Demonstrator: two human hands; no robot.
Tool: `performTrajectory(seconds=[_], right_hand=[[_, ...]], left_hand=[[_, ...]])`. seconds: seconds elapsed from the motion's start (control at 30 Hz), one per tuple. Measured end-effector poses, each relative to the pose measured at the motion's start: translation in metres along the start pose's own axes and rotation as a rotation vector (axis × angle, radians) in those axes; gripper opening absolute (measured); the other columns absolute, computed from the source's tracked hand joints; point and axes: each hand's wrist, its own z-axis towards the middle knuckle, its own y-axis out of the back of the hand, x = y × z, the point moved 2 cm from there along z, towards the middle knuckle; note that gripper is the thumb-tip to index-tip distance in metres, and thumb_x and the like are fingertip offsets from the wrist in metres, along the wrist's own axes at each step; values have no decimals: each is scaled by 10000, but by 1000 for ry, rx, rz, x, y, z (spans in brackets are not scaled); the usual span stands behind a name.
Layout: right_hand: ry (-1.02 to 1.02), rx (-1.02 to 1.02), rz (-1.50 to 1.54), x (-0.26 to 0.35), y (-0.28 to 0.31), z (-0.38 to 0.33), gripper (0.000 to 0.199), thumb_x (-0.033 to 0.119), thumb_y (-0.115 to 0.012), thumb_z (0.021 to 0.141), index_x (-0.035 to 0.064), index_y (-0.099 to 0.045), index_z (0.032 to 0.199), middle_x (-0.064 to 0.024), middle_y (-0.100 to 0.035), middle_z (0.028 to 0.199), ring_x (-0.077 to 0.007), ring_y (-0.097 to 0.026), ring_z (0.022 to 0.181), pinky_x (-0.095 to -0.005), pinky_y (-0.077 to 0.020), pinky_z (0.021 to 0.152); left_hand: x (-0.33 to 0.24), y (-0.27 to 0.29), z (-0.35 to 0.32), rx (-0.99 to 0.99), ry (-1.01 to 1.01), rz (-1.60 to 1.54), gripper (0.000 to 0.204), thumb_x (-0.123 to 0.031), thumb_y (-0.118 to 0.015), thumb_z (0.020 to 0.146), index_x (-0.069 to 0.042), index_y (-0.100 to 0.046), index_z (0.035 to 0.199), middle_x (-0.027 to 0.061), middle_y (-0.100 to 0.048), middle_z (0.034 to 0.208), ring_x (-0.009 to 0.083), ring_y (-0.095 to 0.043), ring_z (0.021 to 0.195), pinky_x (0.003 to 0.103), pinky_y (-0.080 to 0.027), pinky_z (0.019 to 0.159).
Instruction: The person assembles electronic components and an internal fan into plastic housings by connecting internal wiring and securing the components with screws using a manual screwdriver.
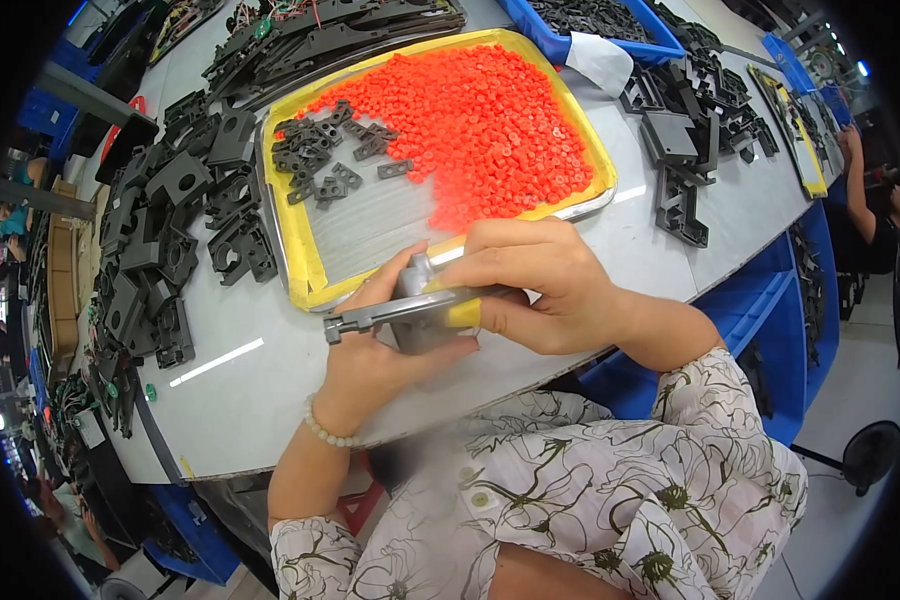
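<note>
Both hands hold one dark grey moulded plastic part (370, 316) above the table's near edge. It is a long flat piece with a notched left end and a bulky middle. My left hand (370, 365) is closed round the middle from the left and below. From the right, my right hand (535, 285) grips the other end between thumb and fingers, which hide much of it. A yellow patch (464, 313) shows beside the right thumb. Just beyond lies a metal tray (305, 265) with a yellow-taped rim, holding many small red plastic rings (500, 130) and small grey plastic pieces (310, 150).
Black plastic housings (160, 220) are heaped to the left, and black brackets (685, 150) lie at the right. Long black parts with wires (330, 40) and a blue bin (660, 48) stand behind the tray. Blue crates (760, 310) sit below the table's right edge.
</note>
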Motion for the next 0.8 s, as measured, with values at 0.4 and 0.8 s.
performTrajectory(seconds=[0.4,0.8], right_hand=[[-228,24,689,-15,23,5,607,486,-420,889,-78,-554,1068,-133,-622,806,-121,-580,550,-217,-456,502],[-22,171,-666,-91,-7,75,173,140,-619,691,40,-634,831,-77,-599,801,-248,-560,823,-344,-457,716]], left_hand=[[6,12,-7,98,124,-525,864,-166,-846,524,0,-399,1245,65,-538,1078,152,-527,1001,302,-420,885],[2,41,0,337,-318,-1095,1005,-470,-806,538,-30,-321,1300,145,-529,939,263,-551,803,375,-442,677]])
